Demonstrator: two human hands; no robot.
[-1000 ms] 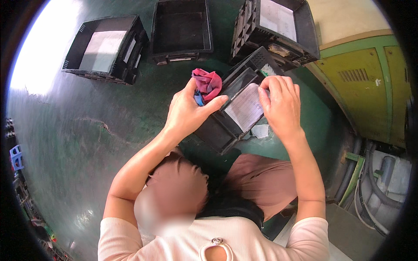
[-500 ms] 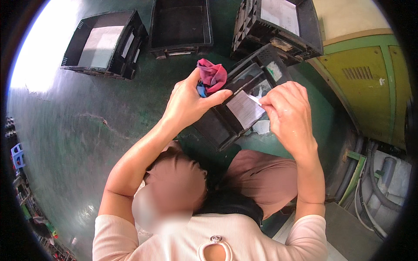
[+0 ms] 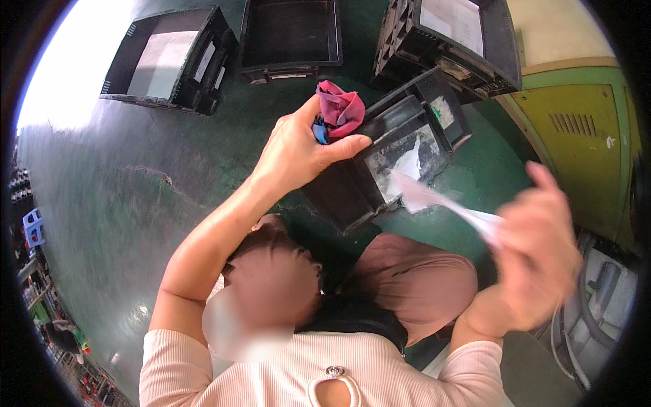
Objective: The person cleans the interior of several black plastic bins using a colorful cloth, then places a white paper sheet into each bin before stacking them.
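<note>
My left hand (image 3: 298, 146) is closed round a crumpled pink and blue cloth (image 3: 341, 108), held by the near black crate. That black crate (image 3: 407, 112) is tipped at an angle before my knees, and its upturned side carries white paper residue. My right hand (image 3: 539, 244), smeared by motion, pinches a torn strip of white paper label (image 3: 468, 211) well to the right of the crate. The strip trails toward the crate's side; whether its far end still touches cannot be made out. A ragged paper scrap (image 3: 415, 197) shows below the crate's label area.
Behind stand a black crate with a white sheet (image 3: 163, 64) at left, another black crate (image 3: 291, 64) in the middle, and stacked crates (image 3: 441, 47) at right. A yellow-green cabinet (image 3: 569, 129) and hoses (image 3: 597, 305) line the right side. The floor (image 3: 122, 203) is dark green.
My right hand has swung right and down, pulling a long paper strip off the crate's side, where the white label sat. My left hand with the cloth has barely moved.
</note>
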